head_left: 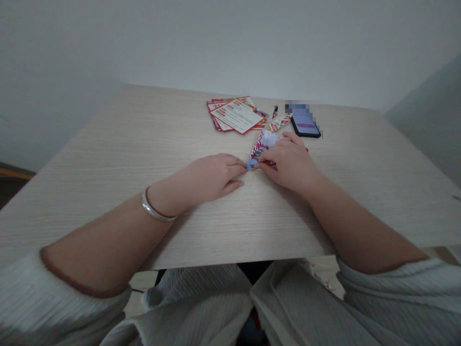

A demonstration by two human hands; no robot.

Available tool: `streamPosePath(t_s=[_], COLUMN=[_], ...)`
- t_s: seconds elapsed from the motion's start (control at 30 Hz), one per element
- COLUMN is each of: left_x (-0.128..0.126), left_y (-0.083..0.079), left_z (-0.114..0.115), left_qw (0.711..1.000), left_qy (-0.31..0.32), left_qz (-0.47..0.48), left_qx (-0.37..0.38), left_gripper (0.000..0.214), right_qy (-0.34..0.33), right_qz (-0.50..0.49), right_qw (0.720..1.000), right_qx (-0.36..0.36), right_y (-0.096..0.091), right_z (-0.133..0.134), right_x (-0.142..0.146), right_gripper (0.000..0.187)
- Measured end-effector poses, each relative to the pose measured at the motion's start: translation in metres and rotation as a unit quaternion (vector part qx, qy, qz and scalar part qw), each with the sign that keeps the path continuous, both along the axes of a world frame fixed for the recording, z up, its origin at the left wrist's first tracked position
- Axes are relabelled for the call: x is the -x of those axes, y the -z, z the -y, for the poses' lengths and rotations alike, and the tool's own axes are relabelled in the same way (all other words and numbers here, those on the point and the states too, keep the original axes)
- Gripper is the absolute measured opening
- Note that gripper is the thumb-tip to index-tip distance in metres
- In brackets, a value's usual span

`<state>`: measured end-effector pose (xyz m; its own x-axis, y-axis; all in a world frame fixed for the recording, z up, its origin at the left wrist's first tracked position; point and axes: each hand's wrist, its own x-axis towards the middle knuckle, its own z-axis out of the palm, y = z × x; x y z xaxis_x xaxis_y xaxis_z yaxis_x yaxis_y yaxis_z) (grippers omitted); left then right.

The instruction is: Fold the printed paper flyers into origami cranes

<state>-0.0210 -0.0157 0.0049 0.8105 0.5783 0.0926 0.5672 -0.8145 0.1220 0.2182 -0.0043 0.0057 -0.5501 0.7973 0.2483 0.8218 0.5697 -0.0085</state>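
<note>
A colourful printed sheet of paper, with red, white and blue patterns, lies on the table between my hands. My right hand covers much of it, its thumb and index finger pinched at the near left edge. From the left, my left hand rests low over the table with its fingers stretched out. Its fingertips touch the sheet's near left corner, and its thumb stays apart. The right part of the sheet is hidden under my right hand.
Behind the sheet is a fanned pile of printed cards with red borders. Crumpled printed scraps lie to its right, beside a phone with a lit screen. The light wooden table meets a pale wall.
</note>
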Motion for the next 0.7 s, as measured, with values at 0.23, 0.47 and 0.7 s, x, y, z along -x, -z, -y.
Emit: streamPosePath(t_s=[0.23, 0.47, 0.7], left_x=[-0.001, -0.006, -0.013], left_y=[0.002, 0.004, 0.008], left_z=[0.0, 0.002, 0.006], left_qw=[1.0, 0.999, 0.997], left_qy=[0.0, 0.003, -0.011], left_qz=[-0.014, -0.026, -0.034], left_qx=[-0.013, -0.037, -0.065], left_gripper=[0.044, 0.045, 0.041], right_qy=[0.002, 0.003, 0.021], right_qz=[-0.013, -0.009, 0.019], right_qw=[1.0, 1.0, 0.998], right_qx=[-0.015, 0.024, 0.05], right_y=[0.01, 0.012, 0.012], right_z=[-0.011, -0.016, -0.016], right_x=[0.002, 0.002, 0.008], right_gripper=[0.02, 0.018, 0.021])
